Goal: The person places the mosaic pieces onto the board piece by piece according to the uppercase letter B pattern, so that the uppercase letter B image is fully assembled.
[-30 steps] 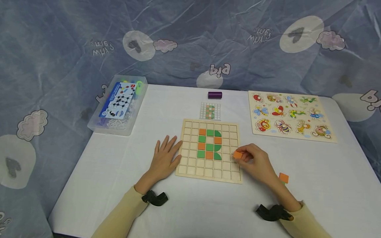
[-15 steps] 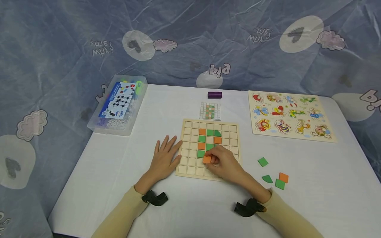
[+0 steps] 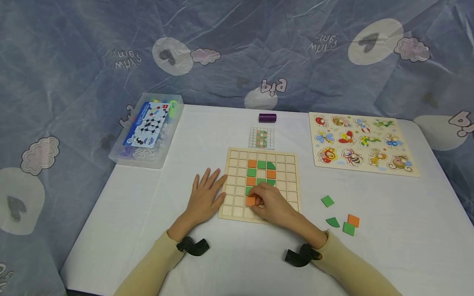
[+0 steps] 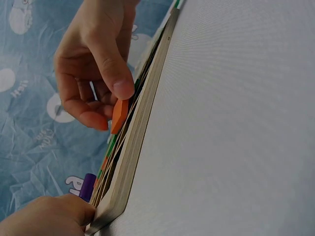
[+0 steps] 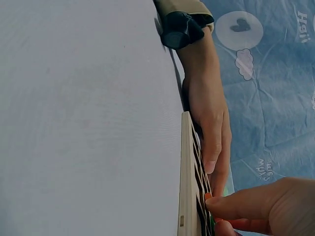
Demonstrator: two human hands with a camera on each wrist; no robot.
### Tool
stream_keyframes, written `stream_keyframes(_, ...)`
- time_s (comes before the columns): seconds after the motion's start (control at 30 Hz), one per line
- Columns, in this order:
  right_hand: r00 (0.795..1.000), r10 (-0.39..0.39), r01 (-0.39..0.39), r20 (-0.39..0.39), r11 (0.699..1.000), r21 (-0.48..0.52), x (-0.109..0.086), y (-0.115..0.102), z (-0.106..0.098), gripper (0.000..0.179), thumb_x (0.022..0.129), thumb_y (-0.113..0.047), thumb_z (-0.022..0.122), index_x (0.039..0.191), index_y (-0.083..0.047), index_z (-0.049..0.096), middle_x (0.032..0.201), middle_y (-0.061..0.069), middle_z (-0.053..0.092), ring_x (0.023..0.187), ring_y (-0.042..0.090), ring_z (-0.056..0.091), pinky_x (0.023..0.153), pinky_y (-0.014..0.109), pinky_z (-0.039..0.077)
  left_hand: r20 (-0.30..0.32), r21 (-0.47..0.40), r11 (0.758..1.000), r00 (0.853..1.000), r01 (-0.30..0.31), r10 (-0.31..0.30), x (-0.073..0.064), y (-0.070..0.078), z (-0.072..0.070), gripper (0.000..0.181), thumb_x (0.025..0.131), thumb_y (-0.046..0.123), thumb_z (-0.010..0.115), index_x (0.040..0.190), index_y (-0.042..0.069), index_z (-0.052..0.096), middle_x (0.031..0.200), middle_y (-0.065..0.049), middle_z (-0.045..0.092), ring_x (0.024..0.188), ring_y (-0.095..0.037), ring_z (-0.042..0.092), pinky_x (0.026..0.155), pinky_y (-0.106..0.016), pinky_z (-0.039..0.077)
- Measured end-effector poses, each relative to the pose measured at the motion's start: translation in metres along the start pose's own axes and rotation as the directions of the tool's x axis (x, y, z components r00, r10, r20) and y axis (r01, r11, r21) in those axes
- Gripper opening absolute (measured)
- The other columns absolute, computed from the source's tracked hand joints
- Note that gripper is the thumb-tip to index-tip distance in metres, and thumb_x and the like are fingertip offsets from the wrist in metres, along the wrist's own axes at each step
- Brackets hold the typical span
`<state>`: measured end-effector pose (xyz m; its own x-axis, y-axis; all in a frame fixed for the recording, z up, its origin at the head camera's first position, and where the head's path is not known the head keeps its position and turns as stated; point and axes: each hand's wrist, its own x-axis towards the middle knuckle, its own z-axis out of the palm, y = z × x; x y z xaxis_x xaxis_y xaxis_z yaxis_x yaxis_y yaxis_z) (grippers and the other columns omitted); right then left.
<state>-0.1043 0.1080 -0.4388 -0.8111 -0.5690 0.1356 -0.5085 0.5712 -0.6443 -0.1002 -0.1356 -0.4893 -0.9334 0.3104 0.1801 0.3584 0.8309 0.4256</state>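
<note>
A wooden grid board (image 3: 237, 211) lies flat on the white table, with orange and green tiles set in its middle cells. My right hand (image 3: 272, 204) pinches an orange square tile (image 3: 250, 201) between thumb and fingers, over a cell just below the green tile at the lower left of the pattern. In the left wrist view that orange tile (image 4: 119, 115) is tilted, its lower edge at the board. Part of the pattern is hidden under the right hand. With fingers spread, my left hand (image 3: 204, 197) rests on the table, its fingertips touching the board's left edge.
Loose tiles lie to the right: a green square (image 3: 327, 201), a green quarter-round (image 3: 333, 222), an orange square (image 3: 353, 220) and another green square (image 3: 349, 229). Behind the board are a pattern card (image 3: 261, 138) and purple cylinder (image 3: 267, 118). An insect puzzle (image 3: 364, 144) and plastic box (image 3: 148, 127) stand farther out.
My right hand has carried the orange tile leftward from the board's right edge to a cell low in the pattern's left column. The left hand has stayed still.
</note>
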Motion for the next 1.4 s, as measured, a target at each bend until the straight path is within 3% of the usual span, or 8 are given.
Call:
stream_keyframes(0.4,1.0,-0.007,0.007,-0.005,0.999,-0.034,-0.001,0.002,0.004,0.018,0.077,-0.002,0.079,0.093,-0.005,0.073,0.085,0.001,0.06,0.071,0.008,0.054,0.062,0.017,0.046,0.01,0.007,1.0,1.0,0.005,-0.005,0.0,0.001,-0.001,0.051,0.1,0.032,0.049,0.148,0.016,0.044,0.158,-0.013,0.034,0.15,-0.039,0.018,0.117,-0.063,0.007)
stream_keyframes(0.63,0.999,0.017,-0.016,-0.028,0.999,0.038,-0.01,0.001,-0.003,0.019,0.077,-0.001,0.079,0.095,-0.005,0.073,0.087,0.002,0.063,0.074,0.011,0.059,0.065,0.02,0.051,0.008,0.005,1.0,1.0,0.004,-0.004,-0.001,0.002,-0.002,0.051,0.1,0.032,0.05,0.148,0.015,0.045,0.157,-0.013,0.035,0.149,-0.039,0.019,0.116,-0.064,0.008)
stream_keyframes(0.8,0.998,0.012,-0.007,-0.066,0.997,0.076,-0.017,0.001,-0.013,0.021,0.076,-0.001,0.079,0.096,-0.007,0.073,0.089,0.002,0.065,0.075,0.012,0.059,0.066,0.024,0.051,0.003,0.01,1.0,1.0,0.004,-0.004,-0.002,0.001,-0.001,0.051,0.1,0.032,0.05,0.148,0.015,0.045,0.157,-0.013,0.035,0.149,-0.039,0.019,0.116,-0.064,0.008)
stream_keyframes(1.1,0.986,0.002,0.008,-0.167,0.998,0.061,-0.039,0.013,-0.035,0.035,0.075,-0.007,0.084,0.107,-0.009,0.072,0.092,0.003,0.063,0.077,0.013,0.055,0.065,0.027,0.048,-0.005,-0.001,1.0,1.0,-0.001,0.001,-0.002,0.002,-0.002,0.051,0.099,0.032,0.05,0.147,0.015,0.046,0.156,-0.014,0.036,0.149,-0.04,0.02,0.116,-0.064,0.008)
stream_keyframes(1.4,0.962,0.024,-0.023,-0.271,1.0,0.007,-0.07,0.036,-0.059,0.045,0.07,-0.004,0.086,0.112,-0.006,0.07,0.091,0.002,0.06,0.076,0.012,0.051,0.064,0.019,0.043,0.008,0.007,1.0,1.0,0.004,-0.004,-0.001,0.002,-0.002,0.051,0.1,0.033,0.049,0.148,0.016,0.045,0.157,-0.013,0.035,0.149,-0.039,0.018,0.116,-0.064,0.008)
